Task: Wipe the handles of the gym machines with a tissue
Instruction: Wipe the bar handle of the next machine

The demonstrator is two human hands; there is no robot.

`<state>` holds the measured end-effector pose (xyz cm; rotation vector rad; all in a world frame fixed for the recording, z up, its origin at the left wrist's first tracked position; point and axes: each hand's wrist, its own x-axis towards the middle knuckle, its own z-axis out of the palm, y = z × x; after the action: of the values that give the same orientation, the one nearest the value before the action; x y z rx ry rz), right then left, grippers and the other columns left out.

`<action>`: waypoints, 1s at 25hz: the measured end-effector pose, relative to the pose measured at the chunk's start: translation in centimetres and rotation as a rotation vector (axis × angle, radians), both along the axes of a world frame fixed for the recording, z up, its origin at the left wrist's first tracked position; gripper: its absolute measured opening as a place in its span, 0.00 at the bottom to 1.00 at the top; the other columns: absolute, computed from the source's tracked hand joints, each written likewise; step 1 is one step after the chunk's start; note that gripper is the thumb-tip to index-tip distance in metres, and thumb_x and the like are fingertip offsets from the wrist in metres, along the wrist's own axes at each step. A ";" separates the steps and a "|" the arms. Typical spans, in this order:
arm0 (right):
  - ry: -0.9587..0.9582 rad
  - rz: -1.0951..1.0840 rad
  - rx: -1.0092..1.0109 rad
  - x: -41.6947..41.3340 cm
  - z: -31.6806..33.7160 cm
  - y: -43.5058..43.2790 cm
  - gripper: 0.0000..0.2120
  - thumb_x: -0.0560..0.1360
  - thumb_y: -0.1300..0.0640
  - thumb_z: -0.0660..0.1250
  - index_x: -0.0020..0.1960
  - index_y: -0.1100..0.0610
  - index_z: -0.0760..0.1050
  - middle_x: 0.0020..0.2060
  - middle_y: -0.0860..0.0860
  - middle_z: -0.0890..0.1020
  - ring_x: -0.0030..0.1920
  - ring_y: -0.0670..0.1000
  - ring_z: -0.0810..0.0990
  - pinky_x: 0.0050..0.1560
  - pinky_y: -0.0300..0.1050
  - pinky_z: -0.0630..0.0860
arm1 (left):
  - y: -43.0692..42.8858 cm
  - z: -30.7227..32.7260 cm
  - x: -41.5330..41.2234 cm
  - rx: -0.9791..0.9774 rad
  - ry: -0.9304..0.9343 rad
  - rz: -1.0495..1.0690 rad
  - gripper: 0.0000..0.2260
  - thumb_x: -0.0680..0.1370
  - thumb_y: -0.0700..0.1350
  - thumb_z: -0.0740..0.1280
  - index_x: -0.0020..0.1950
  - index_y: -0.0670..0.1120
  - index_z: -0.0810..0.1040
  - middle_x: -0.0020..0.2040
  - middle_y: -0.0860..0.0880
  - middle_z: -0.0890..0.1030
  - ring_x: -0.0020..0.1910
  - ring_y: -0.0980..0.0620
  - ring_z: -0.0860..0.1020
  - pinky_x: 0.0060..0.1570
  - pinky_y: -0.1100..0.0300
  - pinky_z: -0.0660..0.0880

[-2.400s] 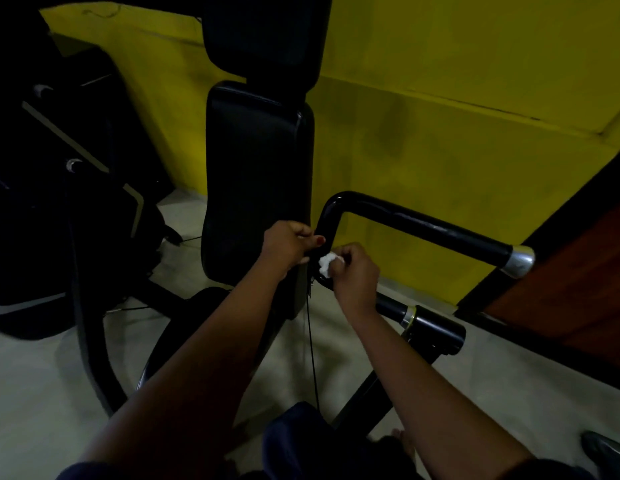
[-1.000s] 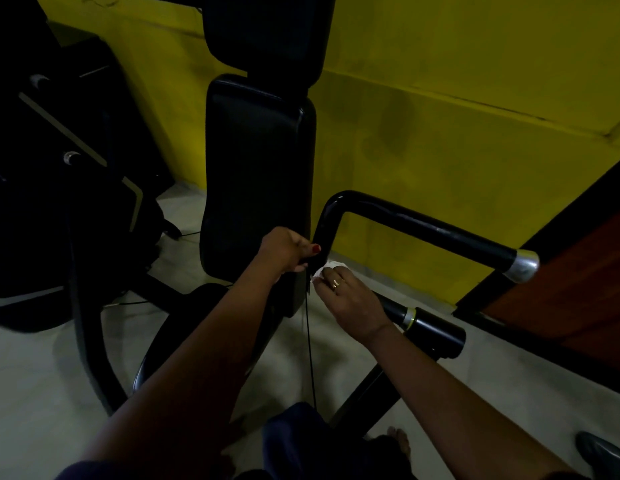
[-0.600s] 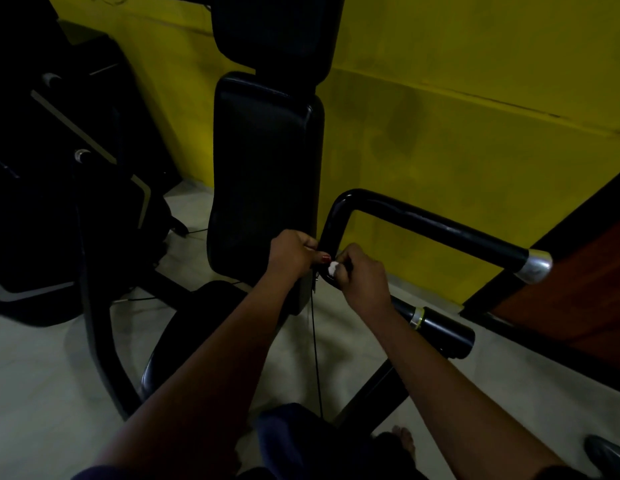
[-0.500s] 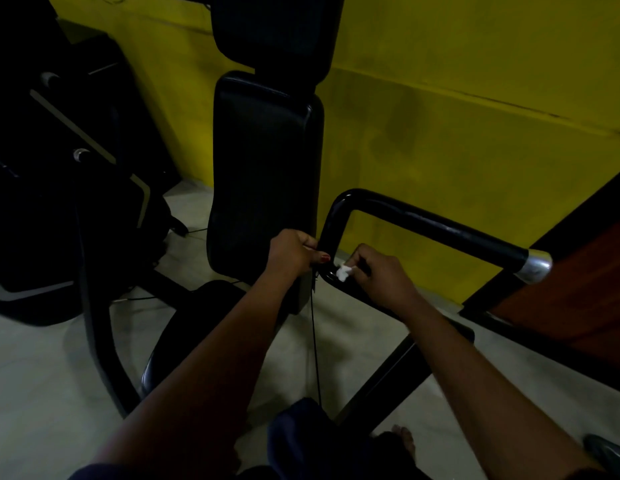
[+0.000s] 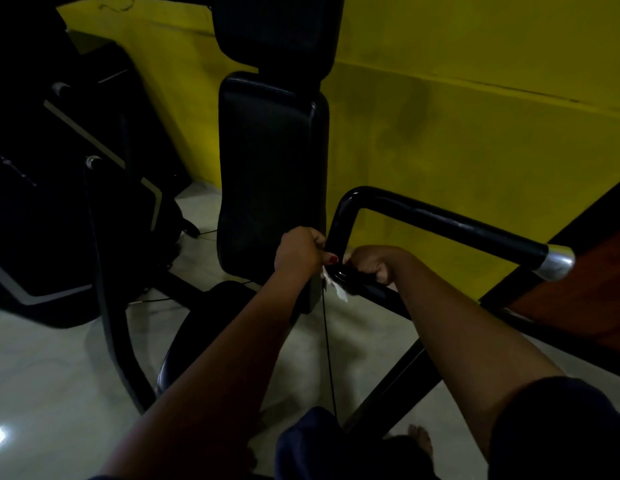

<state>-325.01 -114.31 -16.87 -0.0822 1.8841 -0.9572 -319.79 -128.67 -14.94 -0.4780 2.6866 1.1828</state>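
Our right grip has rolled over the handle, curled round the tissue at its lower bend, left grip clenching the back pad edge; we'd squeeze, twist, then slide outward.

Left arm: bare, reached forward from the lower left, nearly straight. Left hand: back upward, fingers curled in a fist at the edge of the back pad, thumb laid toward the right with a red-painted nail; what it gripped was hidden. Right arm: bare up to a dark sleeve, reached forward from the lower right. Right hand: knuckles up, fingers wrapped round the lower bar of the handle with a white tissue held against it, a scrap hanging out below the fist. Hands lay just beside each other. One bare foot showed at the bottom edge.
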 end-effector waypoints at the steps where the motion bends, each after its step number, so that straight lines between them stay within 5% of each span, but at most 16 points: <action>1: -0.107 0.009 -0.011 -0.1 -0.3 0.3 0.14 0.79 0.67 0.61 0.38 0.60 0.79 0.34 0.55 0.82 0.35 0.51 0.81 0.37 0.41 0.78 | 0.0 -0.1 0.0 -0.013 0.001 -0.007 0.08 0.72 0.41 0.75 0.49 0.45 0.81 0.46 0.49 0.81 0.46 0.53 0.80 0.51 0.57 0.76; 3: -0.247 -0.040 -0.045 -0.1 -0.9 0.4 0.13 0.81 0.65 0.59 0.43 0.62 0.79 0.37 0.56 0.83 0.37 0.52 0.83 0.41 0.46 0.80 | 0.1 -0.3 0.1 -0.031 0.008 -0.010 0.07 0.72 0.41 0.74 0.48 0.47 0.79 0.47 0.48 0.82 0.47 0.51 0.81 0.51 0.54 0.78; 6: -0.226 -0.163 -0.186 0.0 0.0 -0.3 0.14 0.80 0.72 0.53 0.43 0.65 0.75 0.31 0.57 0.83 0.30 0.50 0.83 0.30 0.41 0.80 | 0.2 -0.6 0.0 -0.051 0.009 -0.020 0.08 0.74 0.41 0.72 0.52 0.47 0.79 0.47 0.49 0.82 0.46 0.52 0.80 0.50 0.56 0.77; 9: 0.027 -0.206 -0.248 0.9 0.3 -0.3 0.15 0.78 0.75 0.55 0.39 0.64 0.75 0.28 0.55 0.82 0.30 0.49 0.82 0.29 0.38 0.77 | 0.1 -0.9 -0.1 -0.048 0.001 -0.047 0.09 0.75 0.40 0.70 0.54 0.47 0.79 0.47 0.48 0.82 0.46 0.52 0.80 0.50 0.57 0.76; 15: 0.669 -0.233 -0.127 2.6 -3.7 4.4 0.08 0.75 0.64 0.69 0.41 0.54 0.75 0.43 0.49 0.83 0.46 0.48 0.80 0.51 0.44 0.77 | 0.1 -1.3 -0.4 -0.008 -0.026 -0.091 0.12 0.75 0.39 0.71 0.57 0.43 0.78 0.50 0.39 0.81 0.50 0.44 0.81 0.55 0.49 0.78; 20: 1.069 -0.092 -0.237 4.6 -3.2 2.9 0.06 0.75 0.66 0.65 0.48 0.59 0.79 0.46 0.50 0.84 0.48 0.47 0.81 0.50 0.35 0.75 | 0.3 -0.9 -0.8 -0.062 -0.055 -0.159 0.13 0.76 0.38 0.70 0.60 0.40 0.76 0.53 0.38 0.80 0.54 0.42 0.80 0.53 0.53 0.77; 25: 1.360 0.196 -0.188 7.8 -3.9 8.6 0.06 0.77 0.62 0.61 0.48 0.55 0.77 0.48 0.50 0.80 0.52 0.52 0.79 0.50 0.48 0.77 | 0.4 -1.2 -0.3 0.178 -0.096 -0.118 0.13 0.78 0.36 0.67 0.62 0.41 0.74 0.53 0.42 0.78 0.52 0.45 0.80 0.49 0.54 0.80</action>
<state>-317.18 -105.75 -20.73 -1.2748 2.8650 -1.0073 -320.10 -128.27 -16.15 -0.3350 2.4647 1.3140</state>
